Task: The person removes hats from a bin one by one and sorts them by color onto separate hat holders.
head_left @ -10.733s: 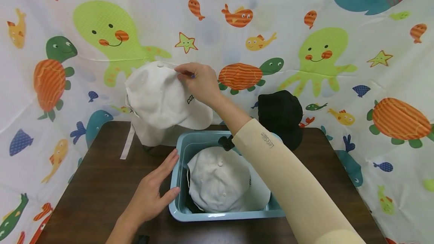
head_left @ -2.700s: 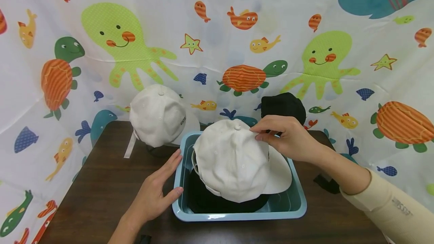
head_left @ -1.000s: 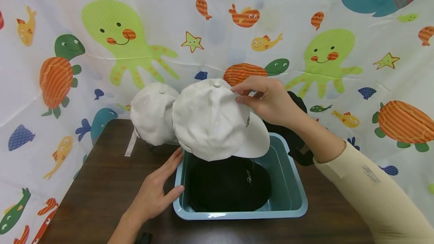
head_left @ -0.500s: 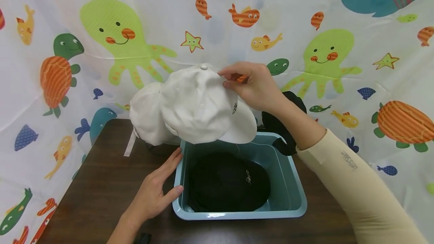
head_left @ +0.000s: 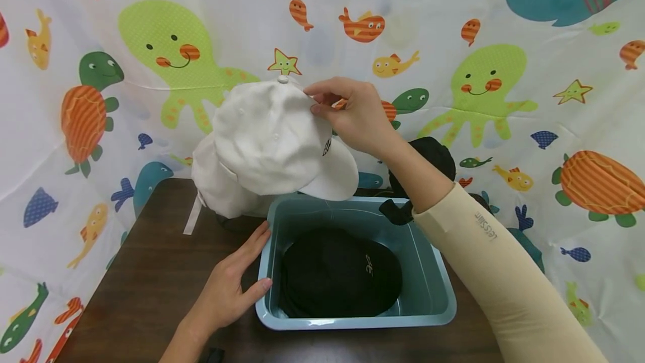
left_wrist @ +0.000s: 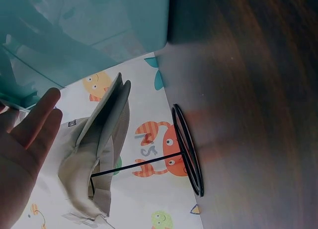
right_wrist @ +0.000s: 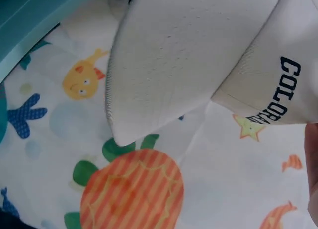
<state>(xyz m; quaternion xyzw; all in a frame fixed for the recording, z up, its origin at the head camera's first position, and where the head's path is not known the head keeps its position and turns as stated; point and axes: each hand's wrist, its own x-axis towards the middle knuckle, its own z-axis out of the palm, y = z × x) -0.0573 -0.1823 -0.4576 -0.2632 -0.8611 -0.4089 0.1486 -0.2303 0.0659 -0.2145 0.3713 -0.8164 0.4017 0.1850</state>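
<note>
My right hand (head_left: pixel 355 113) pinches the front of a white baseball cap's crown (head_left: pixel 272 133) between thumb and fingers. Dark letters beginning "COLORA" show above its brim in the right wrist view. The held cap is raised behind the blue tub (head_left: pixel 353 322) and overlaps a second white cap (head_left: pixel 211 184). That second cap sits on a black wire stand (left_wrist: pixel 136 165) with a round base. In the tub lies a black cap (head_left: pixel 337 273) with a small light emblem. My left hand (head_left: pixel 229 282) rests, fingers extended, against the tub's left rim.
Behind the tub to the right stands another black cap (head_left: pixel 428 158), partly hidden by my right forearm. A dark strap hangs under my right wrist over the tub's back rim. A patterned sea-animal curtain (head_left: pixel 322 43) closes off the back of the brown table (head_left: pixel 151 273).
Earlier, my right hand handled a white cap at the stand. Since then it has lifted the other white cap from the tub, up and left, uncovering the black cap. My left hand stayed put.
</note>
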